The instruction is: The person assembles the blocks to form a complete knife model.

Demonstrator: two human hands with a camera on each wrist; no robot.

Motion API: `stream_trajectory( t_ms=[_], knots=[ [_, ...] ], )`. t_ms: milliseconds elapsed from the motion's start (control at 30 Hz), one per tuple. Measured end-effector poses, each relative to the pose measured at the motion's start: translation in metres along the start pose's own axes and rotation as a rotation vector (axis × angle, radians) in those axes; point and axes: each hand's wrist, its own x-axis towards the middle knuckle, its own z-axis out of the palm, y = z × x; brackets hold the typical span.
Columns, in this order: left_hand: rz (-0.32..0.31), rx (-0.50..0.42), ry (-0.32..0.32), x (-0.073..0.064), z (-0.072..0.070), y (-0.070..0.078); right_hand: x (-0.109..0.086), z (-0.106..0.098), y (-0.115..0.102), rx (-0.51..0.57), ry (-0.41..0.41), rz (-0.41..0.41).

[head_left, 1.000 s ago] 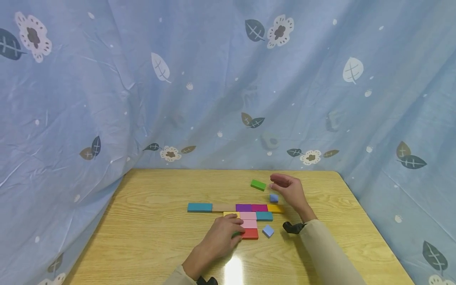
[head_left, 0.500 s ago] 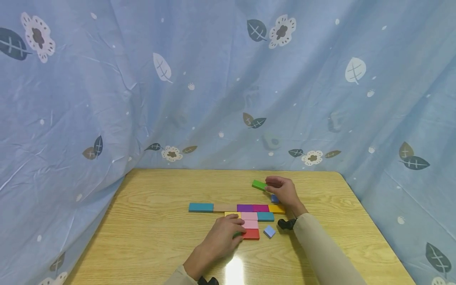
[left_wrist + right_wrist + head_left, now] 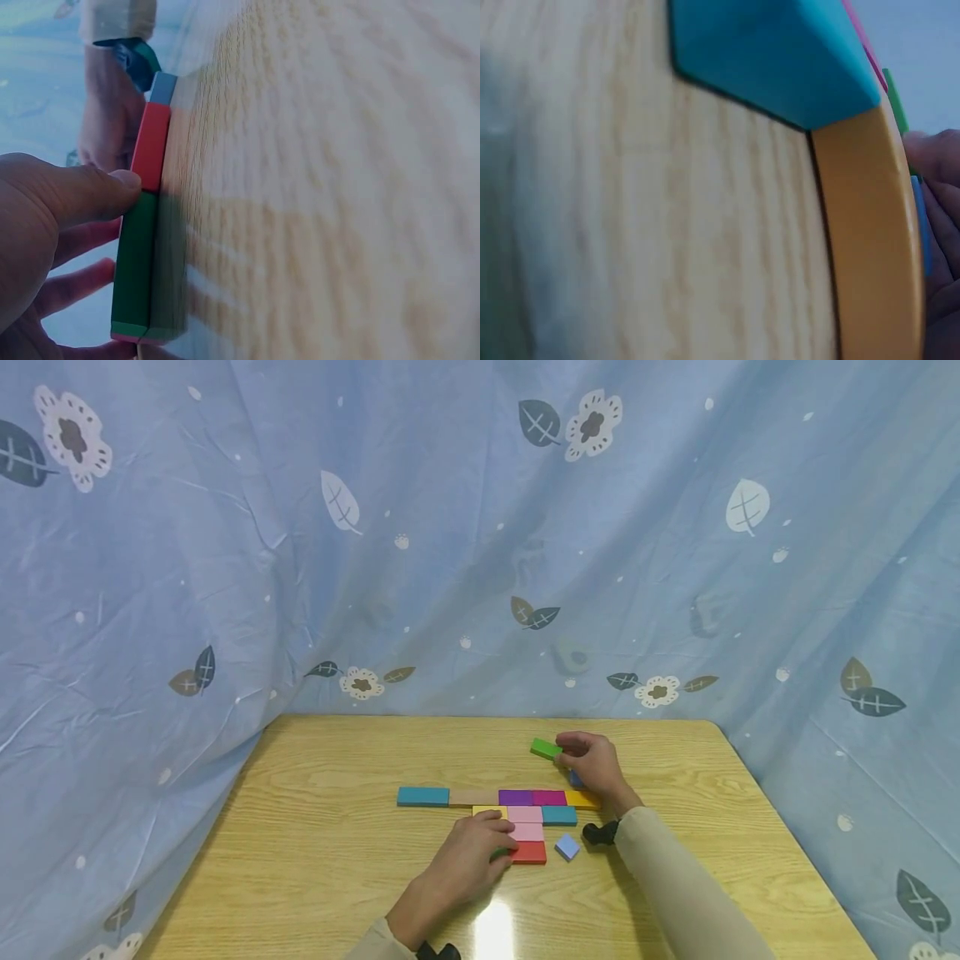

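My left hand [image 3: 467,853] rests over the left part of a flat arrangement of coloured wooden blocks. Its thumb lies along the near edge of a dark green block [image 3: 135,262], at the joint with a red block [image 3: 529,852]; the fingers reach over onto the yellow block [image 3: 489,811] and pink blocks [image 3: 525,823]. At the back, my right hand [image 3: 596,764] pinches the right end of a bright green block [image 3: 545,748] between thumb and fingers. Beneath that hand sits a blue block [image 3: 576,779], partly hidden.
A row of teal [image 3: 423,797], plain wood [image 3: 473,797], purple [image 3: 515,797], magenta [image 3: 549,797] and orange [image 3: 582,800] blocks runs behind the rest. Another teal block [image 3: 558,816] and a loose blue block [image 3: 567,847] lie right of the pink ones. A patterned curtain [image 3: 465,568] encloses the table.
My right hand has moved left and closed in on the bright green block, covering more of the blue block. The left hand keeps its place on the arrangement.
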Motion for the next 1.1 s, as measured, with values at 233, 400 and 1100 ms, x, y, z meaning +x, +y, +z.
stream_trajectory(
  t_ms=[233,400,1100],
  knots=[
    [-0.007,-0.001,0.006,0.000,0.001,0.000,-0.005,-0.004,-0.004,0.013,0.051,0.017],
    [-0.014,-0.005,0.006,-0.002,0.000,0.001,-0.015,-0.012,-0.011,0.072,0.067,-0.019],
    [-0.043,0.061,-0.035,-0.002,0.001,0.005,-0.107,-0.026,-0.011,0.124,-0.003,-0.155]
  ],
)
